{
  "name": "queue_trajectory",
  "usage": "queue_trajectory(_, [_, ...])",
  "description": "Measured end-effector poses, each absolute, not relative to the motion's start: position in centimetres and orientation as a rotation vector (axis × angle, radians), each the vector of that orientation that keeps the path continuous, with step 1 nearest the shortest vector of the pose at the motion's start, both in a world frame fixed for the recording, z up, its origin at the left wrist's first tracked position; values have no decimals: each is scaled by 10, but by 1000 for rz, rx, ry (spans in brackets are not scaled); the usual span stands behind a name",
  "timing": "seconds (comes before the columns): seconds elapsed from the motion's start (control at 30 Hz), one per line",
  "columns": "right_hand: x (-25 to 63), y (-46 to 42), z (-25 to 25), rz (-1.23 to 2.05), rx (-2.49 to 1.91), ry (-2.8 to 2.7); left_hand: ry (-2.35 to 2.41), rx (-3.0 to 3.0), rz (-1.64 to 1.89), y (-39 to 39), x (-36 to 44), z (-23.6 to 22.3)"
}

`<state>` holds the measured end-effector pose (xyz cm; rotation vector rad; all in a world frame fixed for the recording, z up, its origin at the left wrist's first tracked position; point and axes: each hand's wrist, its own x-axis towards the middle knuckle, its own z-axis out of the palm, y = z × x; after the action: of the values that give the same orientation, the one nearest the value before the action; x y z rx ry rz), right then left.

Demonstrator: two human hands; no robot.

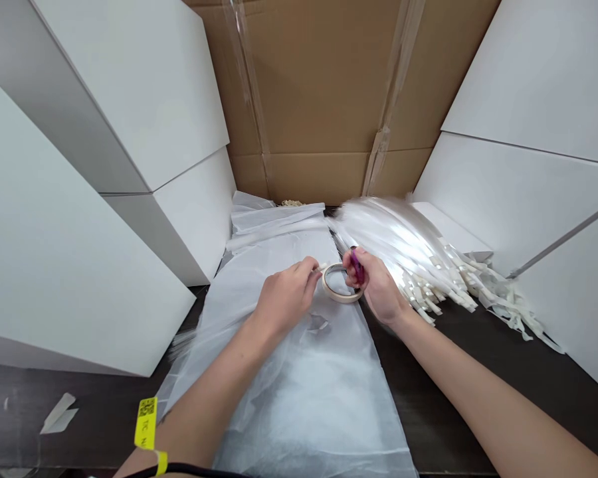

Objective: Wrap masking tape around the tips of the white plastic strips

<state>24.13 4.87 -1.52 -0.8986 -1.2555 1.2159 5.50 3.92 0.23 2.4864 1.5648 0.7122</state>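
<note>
My left hand [286,297] is closed in a pinch on the free end of a strip of tape pulled from a small tape roll [339,284]. My right hand [373,282] is closed on the roll's right side, and a small purple tool [357,267] sticks out between its fingers. Both hands hover over a stack of thin white translucent sheets [303,372] lying lengthwise on the dark table [458,372].
A fanned heap of rolled clear bundles with taped ends [413,255] lies right of the hands. White boxes [104,119] stand at left and white boxes [538,133] at right, a cardboard box [323,93] behind. A paper scrap [58,413] lies near the front left.
</note>
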Motion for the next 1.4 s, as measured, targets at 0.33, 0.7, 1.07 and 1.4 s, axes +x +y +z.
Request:
queue_trajectory(0.33, [234,37,-14,1088,-980,-1663,1506,2633,883,35,47,12])
queue_trajectory(0.7, [230,38,-16,1070,-947,-1669,1549,2720,823,35,48,11])
queue_trajectory(1.07, [229,41,-20,1146,-993,-1631,1574,2771,854,36,45,12])
queue_trajectory(1.4, [229,38,-20,1120,-949,-1665,1602,2772,844,36,44,12])
